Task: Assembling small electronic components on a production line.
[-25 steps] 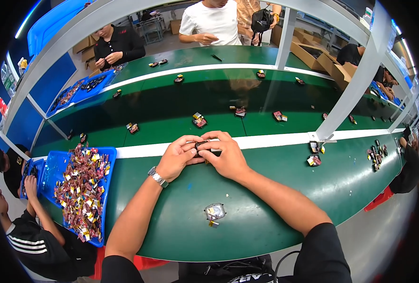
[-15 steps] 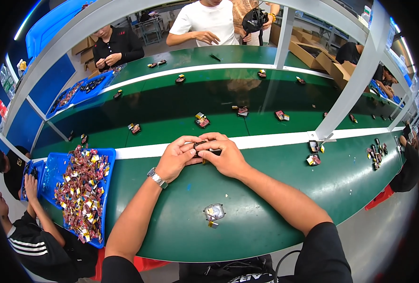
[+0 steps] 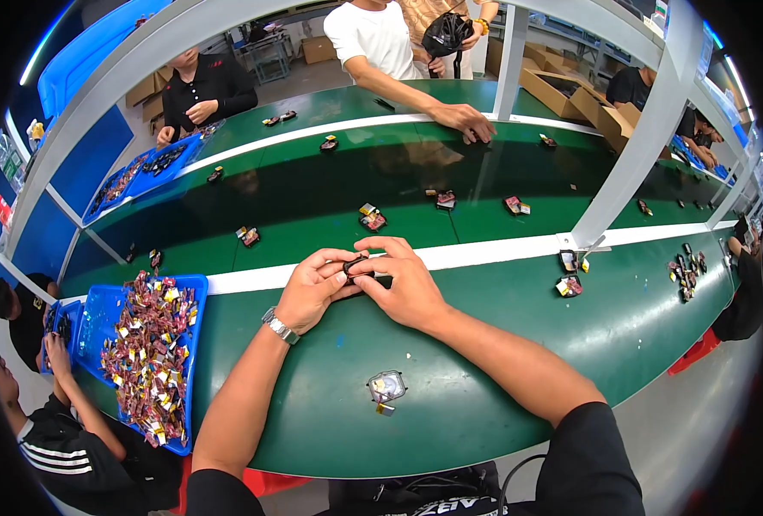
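Observation:
Over the near edge of the belt, my left hand (image 3: 312,292) and my right hand (image 3: 404,285) are closed together on a small black casing (image 3: 355,265). Both thumbs press against it, and the fingers cover most of its shape. A metal-banded watch is on my left wrist. On the green worktop below my hands lies a square, watch-like module (image 3: 387,385) with a dark frame, a pale silvery middle and a small yellow-and-white tab hanging from its lower side. Neither hand touches it.
To my left, a blue tray (image 3: 197,344) is heaped with small reddish circuit pieces. Similar modules (image 3: 373,218) sit scattered along the green belt (image 3: 312,193). A white upright post (image 3: 639,129) rises at right. Co-workers sit or stand around the line.
Across the belt, a co-worker in white has stretched an arm right, the hand now over the spot where a module lay. My hands keep hold of the casing, with slight finger shifts.

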A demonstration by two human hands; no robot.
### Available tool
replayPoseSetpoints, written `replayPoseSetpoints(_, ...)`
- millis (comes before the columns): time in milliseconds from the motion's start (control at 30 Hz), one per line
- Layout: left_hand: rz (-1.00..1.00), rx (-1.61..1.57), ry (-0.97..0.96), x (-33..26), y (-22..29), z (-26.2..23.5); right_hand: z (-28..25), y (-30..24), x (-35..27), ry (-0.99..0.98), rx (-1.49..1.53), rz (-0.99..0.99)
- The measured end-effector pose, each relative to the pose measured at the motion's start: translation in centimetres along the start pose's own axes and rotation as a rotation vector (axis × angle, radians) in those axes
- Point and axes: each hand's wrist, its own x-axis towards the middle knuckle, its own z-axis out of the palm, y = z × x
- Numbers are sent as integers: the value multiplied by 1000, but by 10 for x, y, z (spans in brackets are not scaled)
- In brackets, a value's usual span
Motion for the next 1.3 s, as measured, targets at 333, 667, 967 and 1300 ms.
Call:
replayPoseSetpoints(333,-12,-60,-6,1,-1,-2,1,5,1,-5,95,19)
replayPoseSetpoints(667,25,36,105,1,-4,7,1,12,3,-94,175,67)
replayPoseSetpoints(967,-6,57,112,2,2,12,0,-4,8,155,-120,-165)
replayPoseSetpoints(1300,-29,41,123,1,2,9,2,-13,3,143,-251,-244)
